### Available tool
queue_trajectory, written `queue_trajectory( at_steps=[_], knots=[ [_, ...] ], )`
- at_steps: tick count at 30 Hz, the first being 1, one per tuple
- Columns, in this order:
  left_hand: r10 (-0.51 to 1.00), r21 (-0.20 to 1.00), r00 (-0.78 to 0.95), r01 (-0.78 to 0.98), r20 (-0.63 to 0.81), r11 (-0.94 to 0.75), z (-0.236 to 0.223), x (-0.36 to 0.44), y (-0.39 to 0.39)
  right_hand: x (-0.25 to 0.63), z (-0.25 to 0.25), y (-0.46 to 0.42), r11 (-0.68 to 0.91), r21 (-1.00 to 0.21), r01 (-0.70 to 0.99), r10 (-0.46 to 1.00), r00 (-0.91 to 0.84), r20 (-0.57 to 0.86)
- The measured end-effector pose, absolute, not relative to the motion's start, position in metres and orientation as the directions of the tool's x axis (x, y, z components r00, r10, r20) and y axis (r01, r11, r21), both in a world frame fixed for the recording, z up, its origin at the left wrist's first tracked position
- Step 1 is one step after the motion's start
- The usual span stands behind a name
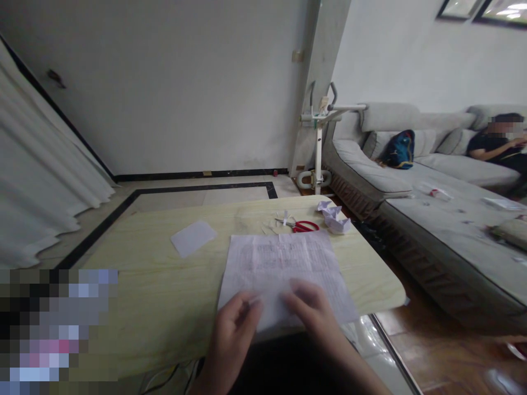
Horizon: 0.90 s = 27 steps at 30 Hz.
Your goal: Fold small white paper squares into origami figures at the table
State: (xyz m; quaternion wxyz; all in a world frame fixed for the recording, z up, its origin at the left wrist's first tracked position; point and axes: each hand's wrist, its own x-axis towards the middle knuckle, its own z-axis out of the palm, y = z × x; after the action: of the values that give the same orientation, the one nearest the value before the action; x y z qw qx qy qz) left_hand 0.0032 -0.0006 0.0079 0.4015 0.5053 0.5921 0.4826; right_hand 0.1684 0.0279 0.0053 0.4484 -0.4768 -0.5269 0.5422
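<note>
Creased printed sheet (282,263) lies lower centre of frame, at the tabletop's (144,307) near side: tear risk.
Left hand (239,315) and right hand (308,304) are apart over it; blurred, cannot tell if either grips. Uneven pull could split creases; forward push could nudge the scissors (302,225).

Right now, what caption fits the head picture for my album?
Left hand and right hand at a printed sheet, red-handled scissors beyond it.
</note>
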Motion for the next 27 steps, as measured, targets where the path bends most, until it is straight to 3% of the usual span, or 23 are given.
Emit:
queue_trajectory(
  at_steps=[16,22,27],
  knots=[
    [0.997,0.955,-0.08,0.296,-0.006,0.029,0.008,-0.008,0.01,0.168,0.002,0.03,-0.109,-0.994,-0.018,0.984,-0.144,-0.106],
    [0.988,0.97,-0.152,0.241,-0.01,0.046,0.01,-0.005,0.008,0.169,-0.003,0.029,-0.133,-0.99,-0.035,0.982,-0.14,-0.127],
    [0.996,0.973,-0.093,0.227,-0.008,0.029,0.013,-0.005,0.008,0.169,-0.004,0.03,-0.128,-0.992,-0.008,0.977,-0.174,-0.125]
  ],
)
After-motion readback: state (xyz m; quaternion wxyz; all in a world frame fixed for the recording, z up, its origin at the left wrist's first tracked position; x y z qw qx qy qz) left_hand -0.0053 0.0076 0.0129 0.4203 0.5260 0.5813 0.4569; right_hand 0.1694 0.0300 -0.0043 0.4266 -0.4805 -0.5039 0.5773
